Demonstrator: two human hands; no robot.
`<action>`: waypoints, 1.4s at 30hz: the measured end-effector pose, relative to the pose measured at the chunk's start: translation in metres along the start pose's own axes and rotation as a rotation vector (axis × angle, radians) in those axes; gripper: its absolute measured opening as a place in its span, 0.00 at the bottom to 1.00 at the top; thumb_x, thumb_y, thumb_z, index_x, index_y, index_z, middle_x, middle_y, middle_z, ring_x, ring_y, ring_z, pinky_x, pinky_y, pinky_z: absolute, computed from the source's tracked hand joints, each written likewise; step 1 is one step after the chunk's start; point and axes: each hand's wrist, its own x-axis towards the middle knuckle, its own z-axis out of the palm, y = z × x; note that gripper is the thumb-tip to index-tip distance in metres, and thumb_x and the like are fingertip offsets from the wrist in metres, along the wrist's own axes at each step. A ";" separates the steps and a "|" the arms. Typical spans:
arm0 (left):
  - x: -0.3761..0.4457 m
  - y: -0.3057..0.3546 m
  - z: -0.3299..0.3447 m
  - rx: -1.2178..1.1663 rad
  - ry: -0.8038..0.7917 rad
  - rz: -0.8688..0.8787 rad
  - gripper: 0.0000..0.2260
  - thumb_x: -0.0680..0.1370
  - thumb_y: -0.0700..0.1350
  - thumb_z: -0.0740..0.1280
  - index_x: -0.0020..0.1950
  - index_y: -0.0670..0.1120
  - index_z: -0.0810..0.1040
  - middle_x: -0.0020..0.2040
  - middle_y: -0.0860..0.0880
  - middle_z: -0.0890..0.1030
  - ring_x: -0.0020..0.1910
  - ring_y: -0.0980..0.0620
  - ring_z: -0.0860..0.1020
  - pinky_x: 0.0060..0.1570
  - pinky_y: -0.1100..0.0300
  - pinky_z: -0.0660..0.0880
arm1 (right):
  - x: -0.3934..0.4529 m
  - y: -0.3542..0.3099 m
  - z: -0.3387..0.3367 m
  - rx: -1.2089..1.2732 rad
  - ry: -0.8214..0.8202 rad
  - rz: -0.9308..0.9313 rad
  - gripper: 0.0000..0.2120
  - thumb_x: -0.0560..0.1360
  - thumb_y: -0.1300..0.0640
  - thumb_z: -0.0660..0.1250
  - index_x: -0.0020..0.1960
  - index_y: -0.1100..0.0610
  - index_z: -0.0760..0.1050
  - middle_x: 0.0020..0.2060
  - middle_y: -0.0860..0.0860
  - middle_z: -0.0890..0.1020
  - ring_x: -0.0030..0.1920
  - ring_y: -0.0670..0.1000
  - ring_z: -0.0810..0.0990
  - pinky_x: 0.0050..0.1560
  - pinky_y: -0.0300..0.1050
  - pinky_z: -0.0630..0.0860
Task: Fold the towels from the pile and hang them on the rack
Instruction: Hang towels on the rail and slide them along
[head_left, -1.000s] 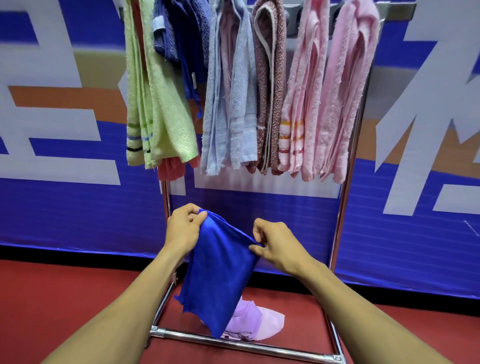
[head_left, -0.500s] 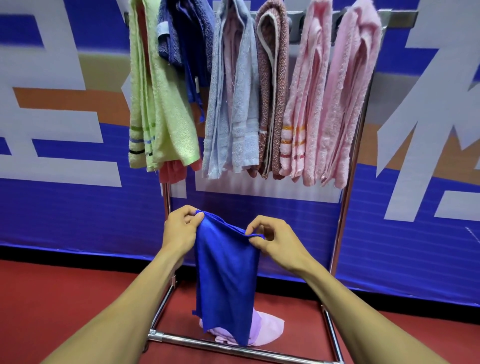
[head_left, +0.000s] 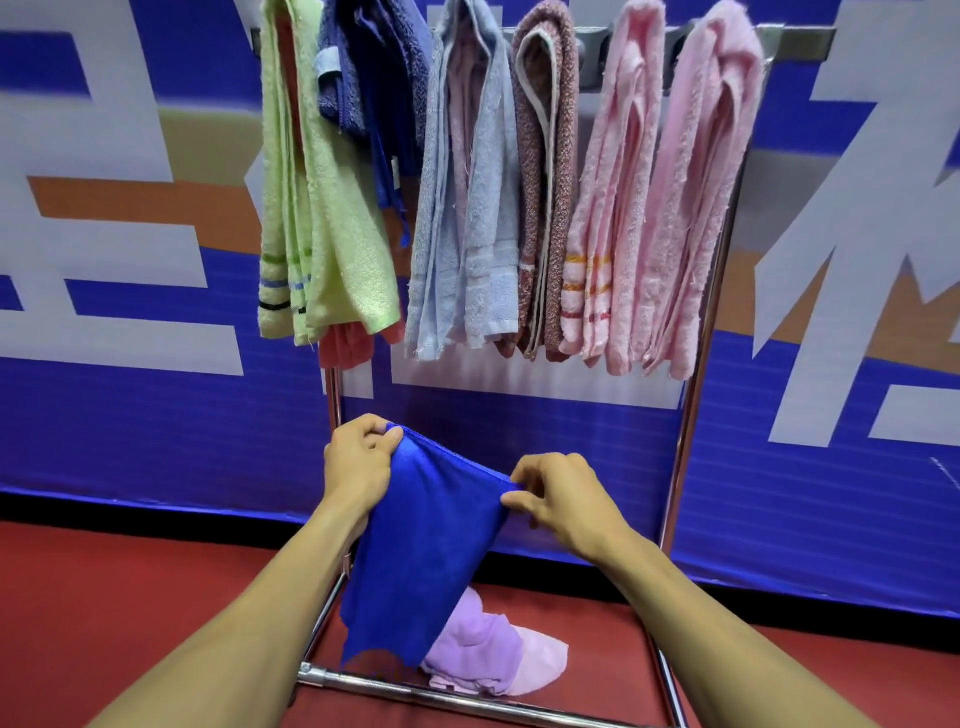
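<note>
Head view, hung towels (head_left: 467, 197), lilac pile (head_left: 488, 649) below

Floor (head_left: 104, 597): red, meeting a black strip along the base of the blue banner wall. Metal rack (head_left: 696, 415) stands on it, base bar lying low in front of me. Small pile of lilac and pink towels (head_left: 483, 654) lies directly on the floor, inside the rack's base, just behind that bar.
</note>
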 end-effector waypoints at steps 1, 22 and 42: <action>0.001 0.000 0.000 0.012 -0.006 0.000 0.08 0.80 0.42 0.68 0.42 0.42 0.80 0.25 0.52 0.70 0.33 0.54 0.69 0.37 0.59 0.68 | 0.000 -0.001 0.000 0.011 0.035 0.007 0.08 0.74 0.54 0.73 0.41 0.51 0.75 0.30 0.48 0.83 0.31 0.45 0.81 0.39 0.42 0.77; 0.003 -0.001 0.003 0.009 -0.028 0.009 0.09 0.79 0.43 0.69 0.40 0.42 0.81 0.28 0.49 0.76 0.34 0.53 0.72 0.39 0.56 0.73 | 0.007 -0.001 -0.013 0.801 0.097 0.350 0.02 0.73 0.65 0.74 0.42 0.60 0.83 0.31 0.53 0.79 0.31 0.46 0.75 0.34 0.37 0.73; -0.052 0.026 0.034 0.059 -0.350 0.256 0.10 0.78 0.42 0.70 0.37 0.45 0.77 0.21 0.54 0.72 0.24 0.57 0.63 0.29 0.63 0.66 | 0.006 -0.020 0.015 0.639 0.301 0.224 0.08 0.72 0.66 0.73 0.43 0.54 0.77 0.37 0.51 0.81 0.35 0.46 0.78 0.39 0.38 0.77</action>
